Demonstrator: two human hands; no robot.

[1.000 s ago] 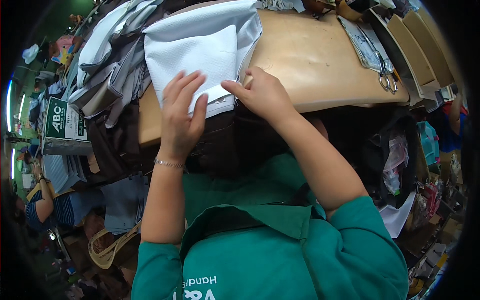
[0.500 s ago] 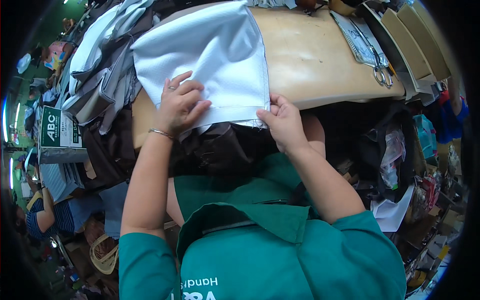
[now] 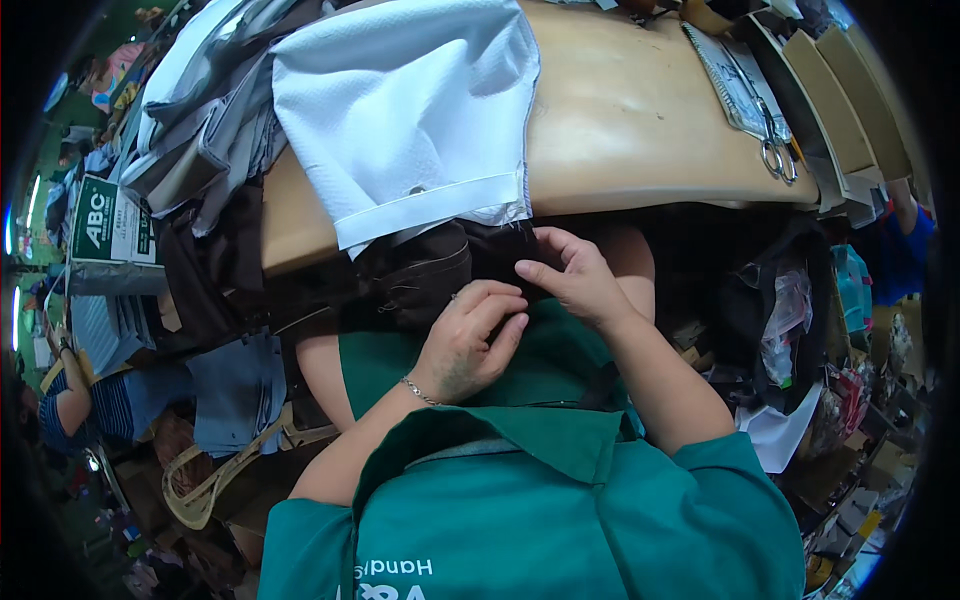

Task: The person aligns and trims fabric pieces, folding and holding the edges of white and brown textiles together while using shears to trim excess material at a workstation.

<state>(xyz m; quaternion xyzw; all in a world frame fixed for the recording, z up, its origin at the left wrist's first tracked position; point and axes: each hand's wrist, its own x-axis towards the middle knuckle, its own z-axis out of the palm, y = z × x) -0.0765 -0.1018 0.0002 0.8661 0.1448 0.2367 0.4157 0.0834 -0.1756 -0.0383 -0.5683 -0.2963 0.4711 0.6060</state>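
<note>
A white textured fabric piece, with a hem band along its near edge and frayed threads at the near right corner, lies over the padded tan work surface. Both hands are off it, above my lap. My left hand has loosely bent fingers, thumb apart from them, with nothing visible in it. Just right of it, my right hand keeps thumb and forefinger apart, near the fabric's corner; its other fingers are partly hidden. Dark brown cloth with loose pale threads hangs from the table's edge beneath the white piece.
Scissors and a spiral notebook lie at the table's right, beside cardboard boxes. Grey and white cloth pieces are heaped on the left, near a green-and-white box. A person in a striped top is at far left.
Both hands have left the white fabric: my left hand moved right and toward me, my right hand slightly toward me. The fabric's hem now slants, its left end nearer me.
</note>
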